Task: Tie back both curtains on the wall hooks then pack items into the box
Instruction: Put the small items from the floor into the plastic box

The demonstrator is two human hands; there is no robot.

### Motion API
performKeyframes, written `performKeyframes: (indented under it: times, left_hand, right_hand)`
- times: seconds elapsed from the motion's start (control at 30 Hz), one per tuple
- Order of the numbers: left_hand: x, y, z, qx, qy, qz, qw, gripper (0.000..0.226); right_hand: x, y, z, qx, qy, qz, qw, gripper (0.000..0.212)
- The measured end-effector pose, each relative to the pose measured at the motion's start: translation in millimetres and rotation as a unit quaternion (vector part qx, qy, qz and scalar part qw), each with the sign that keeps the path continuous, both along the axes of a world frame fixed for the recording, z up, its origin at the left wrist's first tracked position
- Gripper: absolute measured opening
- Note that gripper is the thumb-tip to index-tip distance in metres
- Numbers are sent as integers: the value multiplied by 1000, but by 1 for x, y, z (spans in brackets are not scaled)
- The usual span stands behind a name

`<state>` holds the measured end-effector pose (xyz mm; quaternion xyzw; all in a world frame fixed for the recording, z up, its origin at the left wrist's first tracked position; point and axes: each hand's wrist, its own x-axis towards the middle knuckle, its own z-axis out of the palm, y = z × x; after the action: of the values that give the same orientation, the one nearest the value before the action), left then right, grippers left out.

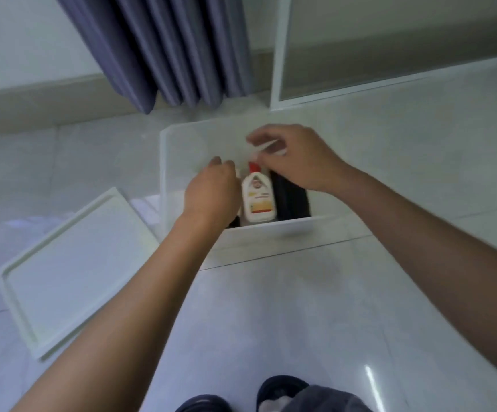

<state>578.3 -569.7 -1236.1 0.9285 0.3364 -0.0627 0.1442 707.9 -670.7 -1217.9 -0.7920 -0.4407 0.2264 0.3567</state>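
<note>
A translucent white plastic box (182, 150) stands open on the tiled floor. Inside lies a white bottle (257, 197) with a red cap, beside a dark item (290, 200). My left hand (211, 191) reaches down into the box left of the bottle; its fingertips are hidden, so what it holds is unclear. My right hand (295, 159) hovers over the box's middle and pinches a thin white stick-like object (266, 148). The grey-blue curtain (170, 49) hangs behind the box.
The box's white lid (71, 269) lies flat on the floor to the left. A white-framed glass door (280, 55) stands at the back right. My dark slippers (283, 391) show at the bottom edge.
</note>
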Motion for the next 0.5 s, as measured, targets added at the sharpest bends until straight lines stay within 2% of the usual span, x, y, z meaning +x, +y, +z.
performKeyframes:
  times: [0.07, 0.1, 0.17, 0.3, 0.4, 0.5]
  left_hand:
    - [13, -30, 14, 3, -132, -46, 990, 37]
    - [21, -48, 22, -7, -179, -89, 980, 41]
    - [39, -84, 30, -18, -208, -194, 959, 45]
    - [69, -135, 22, -8, -158, -324, 933, 51]
    - [77, -147, 9, 9, -132, -357, 925, 52]
    - [77, -148, 0, 65, -115, -382, 915, 50]
  right_hand:
    - [7, -42, 15, 134, -23, -134, 982, 20]
    - [10, -65, 14, 168, -43, -197, 965, 19]
    - [18, -113, -7, 163, -84, -302, 936, 22]
    - [18, -208, -70, -2, -164, -369, 915, 33]
    - [0, -268, -91, -105, -189, -449, 867, 36]
    - [-15, -313, -105, -192, -192, -502, 821, 51]
